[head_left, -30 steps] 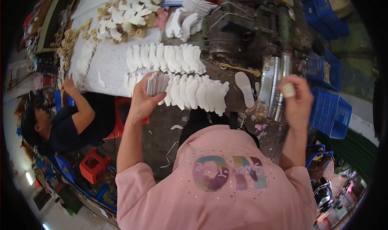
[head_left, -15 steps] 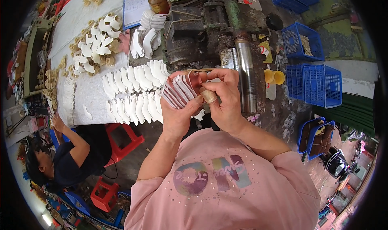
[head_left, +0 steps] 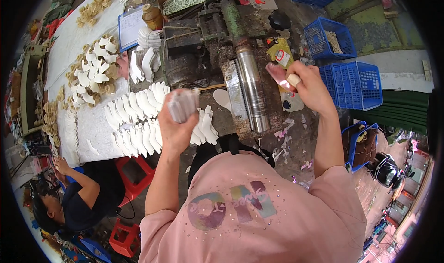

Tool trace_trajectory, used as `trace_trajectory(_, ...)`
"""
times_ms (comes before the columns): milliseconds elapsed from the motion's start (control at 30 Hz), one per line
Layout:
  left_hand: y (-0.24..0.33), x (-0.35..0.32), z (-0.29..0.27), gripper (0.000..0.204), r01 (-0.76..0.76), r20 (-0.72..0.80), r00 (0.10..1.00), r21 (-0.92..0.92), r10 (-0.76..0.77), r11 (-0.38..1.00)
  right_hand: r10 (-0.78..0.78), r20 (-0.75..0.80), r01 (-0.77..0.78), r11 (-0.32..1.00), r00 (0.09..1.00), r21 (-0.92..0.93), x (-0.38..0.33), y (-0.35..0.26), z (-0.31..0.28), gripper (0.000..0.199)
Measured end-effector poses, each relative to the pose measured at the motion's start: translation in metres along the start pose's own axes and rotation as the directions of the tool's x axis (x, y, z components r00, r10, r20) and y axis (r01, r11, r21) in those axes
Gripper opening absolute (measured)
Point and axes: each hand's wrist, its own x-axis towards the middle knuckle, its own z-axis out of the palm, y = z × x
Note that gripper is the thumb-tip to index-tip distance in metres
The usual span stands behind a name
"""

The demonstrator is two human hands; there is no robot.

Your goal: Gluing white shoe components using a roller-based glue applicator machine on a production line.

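My left hand (head_left: 176, 136) grips a stack of thin, pale curved pieces (head_left: 183, 105), blurred by motion, beside the rows of white pieces. My right hand (head_left: 315, 88) is raised to the right of the machine's metal cylinder (head_left: 253, 89). Between its fingers is a shiny, thin pink piece (head_left: 279, 75). A tan wrap (head_left: 294, 80) covers one finger of this hand. White curved pieces stand in two leaning rows, an upper row (head_left: 143, 103) and a lower row (head_left: 138, 140), left of and behind my left hand. A flat white piece (head_left: 222, 98) lies beside the cylinder.
The greasy machine (head_left: 185, 55) fills the middle of the bench. Blue crates (head_left: 358, 85) stand at the right. A heap of white and tan pieces (head_left: 95, 66), a clipboard (head_left: 132, 27) and a brown jar (head_left: 151, 17) lie farther left. Another person (head_left: 78, 189) sits at lower left near red stools (head_left: 125, 237).
My hands, together at the stack before, are now apart. The right has moved far right with a pink piece; the left has moved slightly left with the stack. The whole view has shifted.
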Motion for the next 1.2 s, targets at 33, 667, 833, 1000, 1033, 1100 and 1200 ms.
trace_trajectory(33, 0.0, 0.001, 0.005, 0.041, -0.04, 0.134, 0.991, 0.124, 0.024, 0.991, 0.139, 0.172, -0.127, 0.989, 0.975, -0.081, 0.001, 0.009, 0.001, 0.006)
trace_trajectory(667, -0.025, -0.008, -0.103, 0.056, -0.271, 0.165, 0.962, 0.55, 0.216, 0.79, 0.173, -0.103, -0.143, 0.958, 0.98, 0.249, -0.006, 0.006, 0.051, 0.017)
trace_trajectory(833, -0.071, -0.027, -0.248, 0.056, 0.014, -0.079, 0.967, 0.966, 0.244, 0.259, 0.189, -0.143, -0.141, 0.945, 0.971, 0.295, -0.002, 0.009, 0.055, 0.018)
trace_trajectory(1000, -0.1, -0.058, -0.283, 0.049, -0.118, 0.125, 0.985, 0.991, -0.115, 0.067, 0.209, -0.214, -0.139, 0.943, 0.954, 0.302, 0.003, 0.001, 0.057, 0.021)
trace_trajectory(1033, -0.107, -0.061, -0.286, 0.049, -0.156, 0.159, 0.961, 0.987, -0.228, 0.031, 0.209, -0.213, -0.14, 0.944, 0.954, 0.3, 0.004, -0.001, 0.057, 0.021)
trace_trajectory(1100, -0.114, -0.064, -0.293, 0.054, -0.191, 0.19, 0.951, 0.981, -0.244, 0.02, 0.228, -0.228, -0.149, 0.936, 0.947, 0.317, 0.005, -0.003, 0.058, 0.022)
trace_trajectory(1200, -0.102, -0.064, -0.29, 0.048, -0.181, 0.148, 0.925, 0.982, -0.351, -0.062, 0.198, -0.266, -0.111, 0.944, 0.943, 0.309, 0.005, -0.007, 0.058, 0.022)
